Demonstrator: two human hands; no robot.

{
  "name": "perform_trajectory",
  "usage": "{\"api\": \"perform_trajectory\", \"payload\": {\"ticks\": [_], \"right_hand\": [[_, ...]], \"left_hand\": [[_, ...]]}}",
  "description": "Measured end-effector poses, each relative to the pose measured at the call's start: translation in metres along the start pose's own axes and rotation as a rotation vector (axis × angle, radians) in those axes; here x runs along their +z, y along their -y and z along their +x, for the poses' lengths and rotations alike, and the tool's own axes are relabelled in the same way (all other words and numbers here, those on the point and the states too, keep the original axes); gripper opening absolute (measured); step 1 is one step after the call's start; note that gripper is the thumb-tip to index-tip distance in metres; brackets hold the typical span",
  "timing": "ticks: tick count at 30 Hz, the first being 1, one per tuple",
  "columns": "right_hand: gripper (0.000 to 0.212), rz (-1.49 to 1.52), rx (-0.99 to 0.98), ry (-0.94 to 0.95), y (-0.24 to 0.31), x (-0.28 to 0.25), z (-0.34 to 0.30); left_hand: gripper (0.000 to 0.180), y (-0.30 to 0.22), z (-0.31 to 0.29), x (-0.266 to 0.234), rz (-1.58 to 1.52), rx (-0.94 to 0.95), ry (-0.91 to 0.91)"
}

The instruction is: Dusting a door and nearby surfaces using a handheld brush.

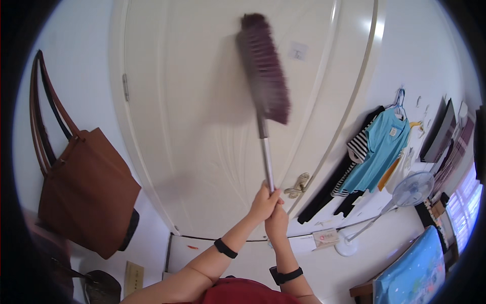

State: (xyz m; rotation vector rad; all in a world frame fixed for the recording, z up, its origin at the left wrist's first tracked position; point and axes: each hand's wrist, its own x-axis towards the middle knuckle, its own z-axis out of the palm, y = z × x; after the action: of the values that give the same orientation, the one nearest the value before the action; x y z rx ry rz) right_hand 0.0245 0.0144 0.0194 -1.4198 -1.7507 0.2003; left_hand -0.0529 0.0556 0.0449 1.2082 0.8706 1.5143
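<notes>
A broom (268, 164) with dark purple bristles and a silver metal handle is raised in front of a closed cream door (197, 126). Its head points upward, and the bristles, slightly blurred, face right. Both hands are closed round the handle, one close above the other. My left hand (264, 203) grips it higher up. Just below, my right hand (277, 221) holds the lower part, whose end is hidden. Whether the bristles touch the door cannot be told.
A brown tote bag (91, 190) hangs on the left wall. Beyond the door handle (298, 186), clothes (387, 139) hang on the right. A standing fan (412, 189) and a blue-covered piece of furniture (412, 268) are farther right. A small box (325, 237) lies on the floor.
</notes>
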Motion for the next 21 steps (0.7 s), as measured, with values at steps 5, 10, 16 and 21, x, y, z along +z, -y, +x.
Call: {"api": "perform_trajectory", "payload": {"ticks": [5,10,16,21], "right_hand": [[0.032,0.083,0.123,-0.014,-0.028,-0.028,0.002],[0.03,0.184,-0.032,0.044,-0.024,0.007,0.005],[0.026,0.19,-0.17,0.21,0.047,0.078,0.001],[0.019,0.043,-0.256,0.325,0.14,0.103,-0.001]], "left_hand": [[0.024,0.018,0.003,0.044,0.243,-0.008,0.02],[0.017,-0.006,-0.006,0.018,0.427,0.032,-0.123],[0.015,-0.038,-0.024,-0.071,0.319,0.12,-0.333],[0.01,-0.06,-0.041,-0.169,0.035,0.166,-0.543]]}}
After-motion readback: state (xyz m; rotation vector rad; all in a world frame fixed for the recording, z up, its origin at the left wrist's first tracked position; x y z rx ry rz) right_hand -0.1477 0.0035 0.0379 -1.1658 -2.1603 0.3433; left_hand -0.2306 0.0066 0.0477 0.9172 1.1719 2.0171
